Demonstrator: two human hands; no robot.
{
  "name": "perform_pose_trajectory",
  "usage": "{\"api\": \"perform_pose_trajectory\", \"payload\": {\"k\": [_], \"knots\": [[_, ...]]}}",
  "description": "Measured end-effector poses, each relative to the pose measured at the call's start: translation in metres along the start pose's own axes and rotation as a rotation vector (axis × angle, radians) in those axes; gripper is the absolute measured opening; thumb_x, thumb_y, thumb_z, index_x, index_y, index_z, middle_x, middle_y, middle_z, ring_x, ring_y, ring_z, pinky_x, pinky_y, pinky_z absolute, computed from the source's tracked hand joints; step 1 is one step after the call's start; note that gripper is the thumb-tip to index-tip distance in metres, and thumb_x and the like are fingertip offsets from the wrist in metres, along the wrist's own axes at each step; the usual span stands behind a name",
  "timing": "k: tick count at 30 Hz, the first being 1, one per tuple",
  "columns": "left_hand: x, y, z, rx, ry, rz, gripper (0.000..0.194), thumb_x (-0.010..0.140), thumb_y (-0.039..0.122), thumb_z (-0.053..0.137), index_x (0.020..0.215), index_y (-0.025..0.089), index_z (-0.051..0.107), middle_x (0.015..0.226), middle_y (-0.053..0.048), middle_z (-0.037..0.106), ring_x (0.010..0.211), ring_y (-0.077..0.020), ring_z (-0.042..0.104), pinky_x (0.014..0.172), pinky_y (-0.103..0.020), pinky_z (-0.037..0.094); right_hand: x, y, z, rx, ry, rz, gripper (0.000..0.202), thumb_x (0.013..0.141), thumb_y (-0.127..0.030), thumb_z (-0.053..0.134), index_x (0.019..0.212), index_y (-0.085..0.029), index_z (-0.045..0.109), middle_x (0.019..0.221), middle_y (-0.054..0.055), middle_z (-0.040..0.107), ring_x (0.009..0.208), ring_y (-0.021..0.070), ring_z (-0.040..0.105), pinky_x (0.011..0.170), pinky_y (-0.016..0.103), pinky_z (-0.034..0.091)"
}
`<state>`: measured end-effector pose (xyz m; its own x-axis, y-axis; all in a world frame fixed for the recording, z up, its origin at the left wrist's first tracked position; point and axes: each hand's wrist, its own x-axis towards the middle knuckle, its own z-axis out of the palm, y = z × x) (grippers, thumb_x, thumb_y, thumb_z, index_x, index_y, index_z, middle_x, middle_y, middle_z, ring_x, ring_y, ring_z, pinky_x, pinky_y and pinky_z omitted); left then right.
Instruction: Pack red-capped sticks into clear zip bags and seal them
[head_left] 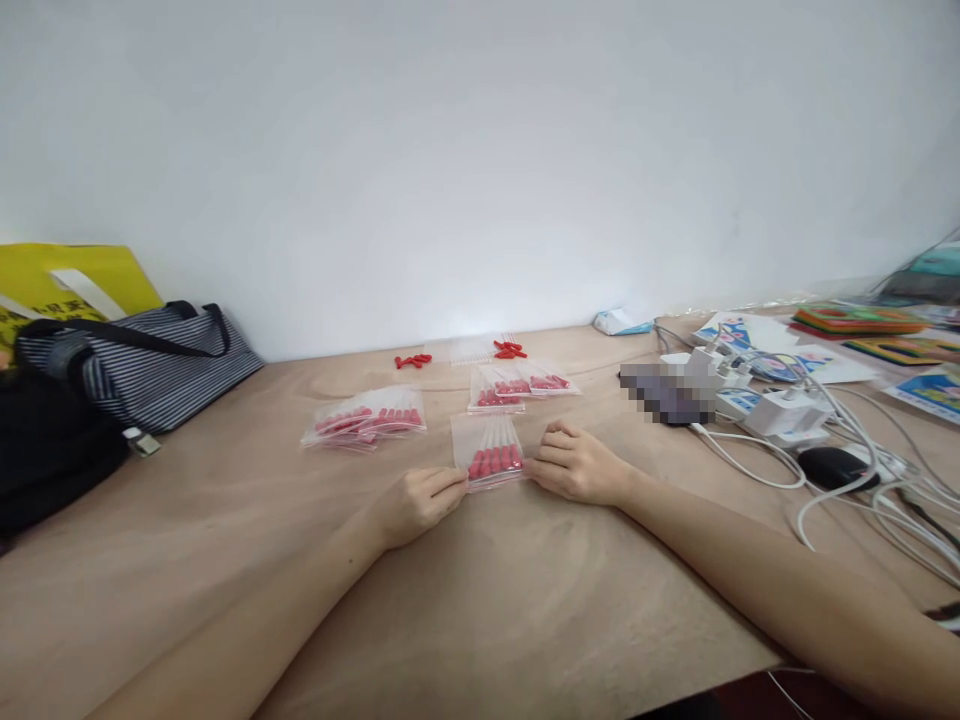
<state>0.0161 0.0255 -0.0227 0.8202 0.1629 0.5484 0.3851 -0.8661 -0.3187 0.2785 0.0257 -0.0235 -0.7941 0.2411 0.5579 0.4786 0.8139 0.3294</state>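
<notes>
Hands (431, 500) (568, 462) pinched a clear bag's (489, 452) near corners, filled bags (367, 418) (517, 386) beyond, cables (757, 455) rightward, bare worktop (480, 600) nearest the wearer.

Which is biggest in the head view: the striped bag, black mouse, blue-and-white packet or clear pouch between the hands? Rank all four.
Largest to smallest, as they look:
1. Striped bag
2. Clear pouch
3. Black mouse
4. Blue-and-white packet

The bags (487, 437) look like clear, glossy plastic, and the red pieces (495, 461) inside seem smooth. The table (405, 620) has a smooth, wood-like top; the striped bag (176, 365) appears to be matt cloth.
</notes>
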Motion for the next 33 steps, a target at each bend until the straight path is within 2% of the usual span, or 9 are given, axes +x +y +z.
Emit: {"api": "perform_pose_trajectory", "payload": {"k": [5,12,18,24,29,33], "knots": [[0.003,-0.003,-0.001,0.041,0.022,0.047,0.028,0.088,0.012,0.036,0.080,0.017,0.063,0.080,-0.004,0.069,0.067,-0.0130,0.065,0.061,-0.022,0.055,0.003,0.005,0.005,-0.094,0.021,-0.071,0.030,0.087,-0.012,0.033,0.072,-0.018,0.059,0.059,0.001,0.054,0.058,0.0125,0.042,0.070,0.031,0.036],[0.006,-0.003,-0.002,0.097,0.069,0.031,0.025,0.088,0.013,0.039,0.081,0.014,0.062,0.081,-0.005,0.069,0.068,-0.0130,0.065,0.062,-0.022,0.055,0.004,0.005,0.007,-0.108,0.065,-0.116,0.028,0.085,-0.010,0.036,0.067,-0.016,0.056,0.057,0.001,0.051,0.056,0.0120,0.040,0.067,0.030,0.035],[0.007,-0.007,-0.002,0.130,0.044,0.112,0.025,0.087,0.008,0.038,0.077,0.013,0.061,0.078,-0.006,0.069,0.064,-0.0139,0.065,0.052,-0.022,0.053,0.006,0.005,0.005,-0.123,0.080,-0.144,0.028,0.085,-0.009,0.037,0.065,-0.015,0.056,0.060,0.002,0.052,0.059,0.0121,0.041,0.070,0.030,0.035],[0.008,-0.010,0.000,0.120,0.098,0.147,0.022,0.086,0.007,0.039,0.078,0.011,0.059,0.075,-0.006,0.068,0.061,-0.0138,0.064,0.052,-0.023,0.052,0.007,0.004,0.005,-0.157,0.094,-0.170,0.029,0.085,-0.009,0.038,0.061,-0.015,0.054,0.059,0.000,0.051,0.061,0.0107,0.041,0.071,0.029,0.033],[0.011,-0.008,0.000,0.099,0.117,0.099,0.021,0.086,0.009,0.041,0.075,0.013,0.059,0.072,-0.004,0.068,0.061,-0.0129,0.063,0.054,-0.023,0.053,0.006,0.004,0.005,-0.165,0.104,-0.146,0.029,0.084,-0.009,0.038,0.060,-0.015,0.053,0.057,0.000,0.049,0.059,0.0105,0.040,0.070,0.029,0.032],[0.019,-0.004,0.004,0.089,0.162,0.044,0.016,0.084,0.010,0.045,0.079,0.013,0.059,0.076,-0.004,0.068,0.068,-0.0135,0.064,0.063,-0.025,0.054,0.006,0.003,0.007,-0.168,0.121,-0.087,0.028,0.083,-0.009,0.040,0.058,-0.015,0.052,0.055,-0.001,0.048,0.056,0.0100,0.038,0.068,0.029,0.030]]}}
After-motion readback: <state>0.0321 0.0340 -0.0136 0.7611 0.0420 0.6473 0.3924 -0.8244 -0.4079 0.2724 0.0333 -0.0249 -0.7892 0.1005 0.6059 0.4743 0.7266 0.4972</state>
